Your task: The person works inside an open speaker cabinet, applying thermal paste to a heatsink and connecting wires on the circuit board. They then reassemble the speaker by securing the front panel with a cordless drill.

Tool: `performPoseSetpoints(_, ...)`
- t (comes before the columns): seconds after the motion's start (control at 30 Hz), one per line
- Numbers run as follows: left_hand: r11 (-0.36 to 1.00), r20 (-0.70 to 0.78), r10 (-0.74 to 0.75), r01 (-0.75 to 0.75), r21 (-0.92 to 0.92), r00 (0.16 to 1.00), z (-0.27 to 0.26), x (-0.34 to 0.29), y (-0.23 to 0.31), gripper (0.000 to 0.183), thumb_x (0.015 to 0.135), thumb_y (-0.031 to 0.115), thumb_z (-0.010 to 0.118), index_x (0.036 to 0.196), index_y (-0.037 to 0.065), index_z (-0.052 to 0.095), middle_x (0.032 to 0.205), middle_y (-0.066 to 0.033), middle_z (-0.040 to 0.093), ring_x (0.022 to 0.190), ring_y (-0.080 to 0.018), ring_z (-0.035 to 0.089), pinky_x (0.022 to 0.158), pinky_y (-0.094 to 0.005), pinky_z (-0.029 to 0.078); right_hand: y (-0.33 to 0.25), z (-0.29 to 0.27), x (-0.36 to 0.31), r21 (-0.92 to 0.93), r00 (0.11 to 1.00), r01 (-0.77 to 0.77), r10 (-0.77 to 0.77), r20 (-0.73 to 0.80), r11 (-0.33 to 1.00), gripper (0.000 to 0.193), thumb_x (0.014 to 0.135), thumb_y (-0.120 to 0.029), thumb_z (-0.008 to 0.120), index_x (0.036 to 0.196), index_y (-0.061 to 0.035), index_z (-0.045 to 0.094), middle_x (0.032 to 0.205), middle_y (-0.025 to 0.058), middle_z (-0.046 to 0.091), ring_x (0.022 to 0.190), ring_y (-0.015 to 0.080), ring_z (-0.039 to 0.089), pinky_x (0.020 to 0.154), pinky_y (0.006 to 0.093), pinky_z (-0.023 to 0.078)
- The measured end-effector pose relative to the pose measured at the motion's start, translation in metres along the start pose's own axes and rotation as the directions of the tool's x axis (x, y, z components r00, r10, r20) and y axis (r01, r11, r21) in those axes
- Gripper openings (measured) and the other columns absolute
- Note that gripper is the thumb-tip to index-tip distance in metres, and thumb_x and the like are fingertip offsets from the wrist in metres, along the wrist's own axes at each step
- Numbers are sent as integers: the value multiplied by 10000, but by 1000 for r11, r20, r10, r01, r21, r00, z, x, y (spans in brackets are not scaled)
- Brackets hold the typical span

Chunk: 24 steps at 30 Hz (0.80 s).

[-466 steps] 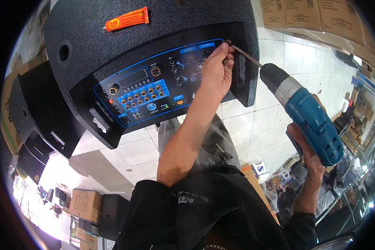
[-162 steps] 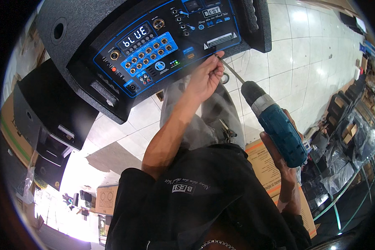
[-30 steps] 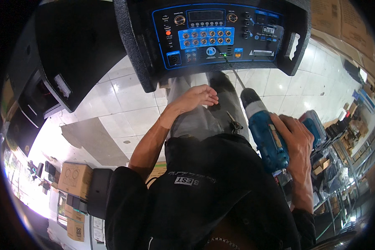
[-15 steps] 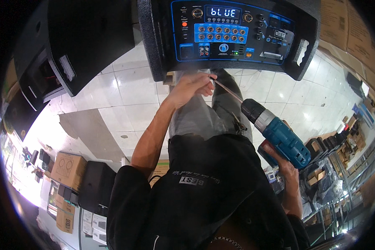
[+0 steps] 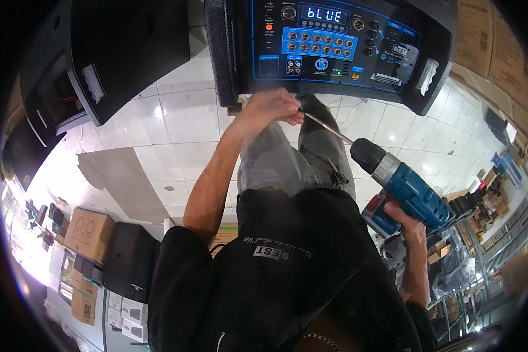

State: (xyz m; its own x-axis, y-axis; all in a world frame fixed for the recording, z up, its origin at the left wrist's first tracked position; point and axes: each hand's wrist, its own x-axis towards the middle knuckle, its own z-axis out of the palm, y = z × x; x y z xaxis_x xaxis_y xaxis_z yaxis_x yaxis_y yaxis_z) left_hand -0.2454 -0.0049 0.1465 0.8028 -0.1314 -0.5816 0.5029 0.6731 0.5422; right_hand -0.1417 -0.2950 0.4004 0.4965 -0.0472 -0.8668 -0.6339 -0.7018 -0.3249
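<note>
My right hand [image 5: 406, 222] is wrapped round the grip of a blue-green cordless drill [image 5: 413, 190], at right in front of my body. A long thin driver bit [image 5: 328, 127] points from its dark chuck up and to the left. My left hand [image 5: 271, 107] is closed in a pinch where the bit's tip ends. Something small and dark shows at those fingertips, too small to name. Just beyond the left hand stands a black speaker cabinet [image 5: 226, 58], its blue-edged control panel [image 5: 319, 67] lit, with knobs, jacks and a display.
Another black speaker cabinet [image 5: 138, 47] with a side handle recess stands at far left. Pale tiled floor [image 5: 184, 117] lies below, with a flat brown sheet [image 5: 120, 182] on it. Cardboard boxes [image 5: 475, 44] are stacked at right, and more boxes [image 5: 88, 234] sit lower left.
The drill and my right hand have shifted a little to the right and swung outward. My left hand stays pinched at the bit's tip. The speaker sits slightly farther right in the view.
</note>
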Motion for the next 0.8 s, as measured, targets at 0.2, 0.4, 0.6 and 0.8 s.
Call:
performPoseSetpoints(0.2,989,29,16,-12,-148,999,-2,7,-7,138,921,115,662,972,-9,629,934,-147,692,891,-244,721,757,-306,618,-5,6,8,64,990,109,-114,79,992,426,732,-237,811,1066,-23,655,926,85,681,764,163,633,737,314,507)
performPoseSetpoints(0.4,958,30,70,-59,-279,997,-1,13,-19,178,942,160,634,981,-13,626,932,-145,692,892,-248,718,773,-272,620,-9,11,13,154,987,118,-134,93,981,479,741,-232,804,1123,-14,614,921,92,671,712,141,611,682,297,500)
performPoseSetpoints(0.6,713,-23,-52,21,-701,998,20,25,-41,227,985,178,581,1090,-22,603,970,-116,667,872,-177,691,798,-241,593,1,30,10,-341,847,511,-530,43,789,533,792,-222,823,1237,-29,604,1036,101,696,982,220,672,853,348,551)
performPoseSetpoints(0.8,733,-68,-13,-37,-679,998,29,33,-50,303,990,184,563,1213,-21,585,1079,-137,659,979,-203,678,788,-219,611,3,48,10,-525,768,594,-623,145,610,586,813,-198,765,1342,-66,550,1081,204,692,964,319,705,856,432,574)
